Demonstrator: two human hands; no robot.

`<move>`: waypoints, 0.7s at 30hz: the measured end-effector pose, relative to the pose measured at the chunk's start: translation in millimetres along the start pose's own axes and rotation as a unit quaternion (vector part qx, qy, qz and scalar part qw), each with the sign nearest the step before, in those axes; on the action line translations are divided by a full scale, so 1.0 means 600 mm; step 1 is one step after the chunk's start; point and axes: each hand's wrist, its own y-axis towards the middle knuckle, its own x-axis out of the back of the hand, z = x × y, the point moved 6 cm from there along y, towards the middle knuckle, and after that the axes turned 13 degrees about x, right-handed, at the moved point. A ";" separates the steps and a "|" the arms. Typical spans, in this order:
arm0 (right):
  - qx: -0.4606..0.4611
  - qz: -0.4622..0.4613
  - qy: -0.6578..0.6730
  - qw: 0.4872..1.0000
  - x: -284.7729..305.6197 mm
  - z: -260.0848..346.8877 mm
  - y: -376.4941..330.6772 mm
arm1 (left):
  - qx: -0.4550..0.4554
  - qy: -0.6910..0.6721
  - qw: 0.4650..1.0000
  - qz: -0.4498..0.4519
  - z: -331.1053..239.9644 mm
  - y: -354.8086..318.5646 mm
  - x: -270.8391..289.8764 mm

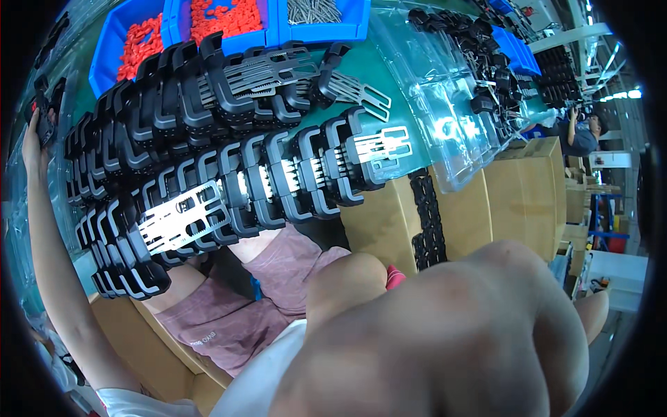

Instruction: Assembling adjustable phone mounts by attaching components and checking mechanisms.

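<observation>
Currently, left hand [33,148] with fingers grasping a black part [47,126], right hand [445,326] blurred close to lens, can't tell its fingers, black brackets [167,121] across green worktop [376,69].

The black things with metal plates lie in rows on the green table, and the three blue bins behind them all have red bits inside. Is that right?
Not all three: the head view shows red bits in two blue bins, but silver metal pieces in the right-hand bin.
</observation>
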 end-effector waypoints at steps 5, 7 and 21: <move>-0.021 0.027 0.035 0.999 0.034 -0.120 -0.010 | -0.062 -0.066 0.995 0.047 -0.033 0.006 0.030; -0.041 0.041 0.064 0.996 0.031 -0.125 -0.003 | -0.087 -0.063 0.994 0.005 -0.051 -0.042 0.030; -0.168 0.077 -0.347 0.919 0.132 -0.220 -0.098 | -0.013 -0.235 0.957 0.171 -0.037 -0.659 -0.031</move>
